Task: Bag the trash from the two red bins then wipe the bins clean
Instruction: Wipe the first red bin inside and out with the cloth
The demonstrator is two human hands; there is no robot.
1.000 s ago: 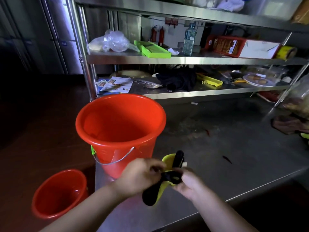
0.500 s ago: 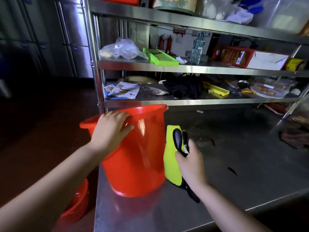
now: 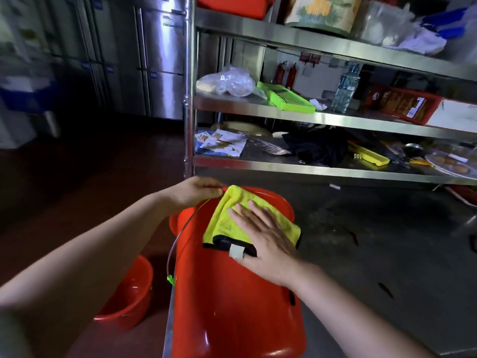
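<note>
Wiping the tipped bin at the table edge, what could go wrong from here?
1. The red bin lies tipped at the steel table edge; only the left hand at its rim steadies it, so wiping pressure could roll it off.
2. The right hand presses the yellow cloth flat, not gripping; it may slide off.
3. The second red bin stands on the floor below, where a fall might land.

In the lower centre of the frame a large red bin [image 3: 232,293] lay tipped on its side on the steel tabletop [image 3: 387,241]. The right hand [image 3: 265,236] pressed a yellow cloth [image 3: 232,215] flat against its wall, while the left hand [image 3: 193,192] held its far end. A smaller red bin [image 3: 126,298] stood on the floor at lower left.
</note>
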